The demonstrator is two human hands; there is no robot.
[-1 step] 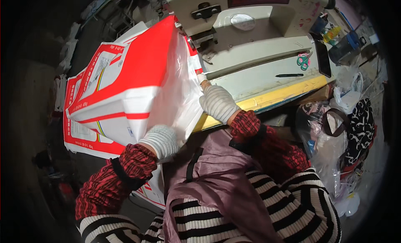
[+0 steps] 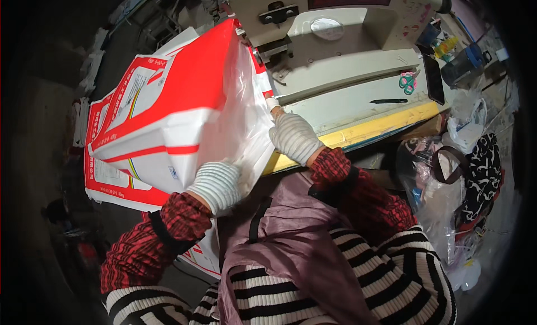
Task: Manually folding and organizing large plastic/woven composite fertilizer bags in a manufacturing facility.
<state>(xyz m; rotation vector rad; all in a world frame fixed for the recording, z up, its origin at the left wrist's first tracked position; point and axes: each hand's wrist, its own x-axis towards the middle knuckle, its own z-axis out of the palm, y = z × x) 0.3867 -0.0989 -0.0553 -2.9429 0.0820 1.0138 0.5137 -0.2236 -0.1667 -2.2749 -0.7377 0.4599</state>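
Our gloved left hand [image 2: 215, 185] and right hand [image 2: 293, 136] grip the large red-and-white woven plastic sack [image 2: 179, 101], its edge reaching the beige industrial sewing machine [image 2: 335, 45], stitching seemingly unfinished.

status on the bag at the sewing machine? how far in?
Done: the red and white sack is lifted up to the sewing machine, its clear inner liner showing at the open end. In hand: the left hand grips the sack's lower edge, the right hand pinches its edge at the machine bed. Left: no stitched seam is visible on it; more flat sacks lie underneath.
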